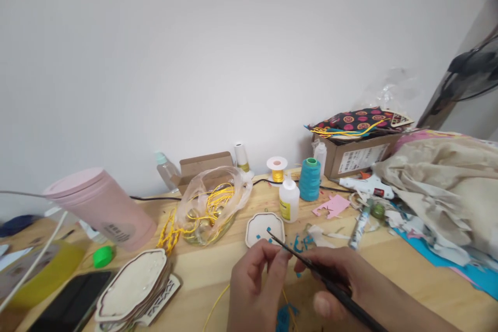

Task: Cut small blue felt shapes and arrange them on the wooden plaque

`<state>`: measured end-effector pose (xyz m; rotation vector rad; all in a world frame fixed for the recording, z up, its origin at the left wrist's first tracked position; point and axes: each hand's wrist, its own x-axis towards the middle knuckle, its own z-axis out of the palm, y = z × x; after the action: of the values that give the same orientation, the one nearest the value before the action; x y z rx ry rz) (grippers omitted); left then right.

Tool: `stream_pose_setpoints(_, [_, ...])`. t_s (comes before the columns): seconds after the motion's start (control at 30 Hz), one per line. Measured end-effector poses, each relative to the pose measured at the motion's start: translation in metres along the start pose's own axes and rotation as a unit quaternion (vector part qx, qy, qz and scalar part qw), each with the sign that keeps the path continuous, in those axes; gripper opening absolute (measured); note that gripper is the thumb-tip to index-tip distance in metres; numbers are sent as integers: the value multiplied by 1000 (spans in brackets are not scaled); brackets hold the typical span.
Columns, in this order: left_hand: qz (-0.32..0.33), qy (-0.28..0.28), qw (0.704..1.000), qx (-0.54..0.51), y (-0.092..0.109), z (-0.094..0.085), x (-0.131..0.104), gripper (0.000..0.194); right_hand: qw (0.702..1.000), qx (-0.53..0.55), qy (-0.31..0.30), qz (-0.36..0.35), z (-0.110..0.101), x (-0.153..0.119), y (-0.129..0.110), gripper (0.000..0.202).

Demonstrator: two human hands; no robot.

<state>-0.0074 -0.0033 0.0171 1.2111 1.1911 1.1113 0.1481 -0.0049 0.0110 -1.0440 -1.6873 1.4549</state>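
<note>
My right hand (342, 275) is closed around a pair of slim black tweezers (311, 265), their tips pointing up and left. Beside it, my left hand (259, 282) has thumb and index finger pressed together close to the tweezers' tips; what sits in the pinch is too small to make out. Just beyond the fingers lies a white scalloped plaque (254, 223) with a dark edge and small blue paper bits (268, 229) on it. A yellow cord (215, 307) passes beneath my left hand. Blue paper scraps (303, 243) are scattered to the plaque's right.
Behind stand a glue bottle (289, 201), blue thread cone (310, 180) and yellow spool (277, 170). Left are stacked plaques (132, 282), a phone (72, 301), pink tumbler (105, 207) and a bag of yellow cords (218, 202). Right lie a glue gun (368, 185), box (360, 155) and cloth (447, 181).
</note>
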Motion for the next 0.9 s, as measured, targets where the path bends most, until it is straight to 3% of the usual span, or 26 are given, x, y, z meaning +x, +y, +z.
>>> stream_pose_setpoints(0.27, [2,-5,1000,8,0,2,0,18,999,8,-36,-14,-4,2,1,53])
stream_pose_setpoints(0.5, [-31,-1,999,-14,-3,2,1,17,999,20,-33,-26,-4,2,6,38])
stream_pose_setpoints(0.9, [-39,-7,999,-31,-6,4,0,17,998,34,-52,-14,-6,3,-10,43])
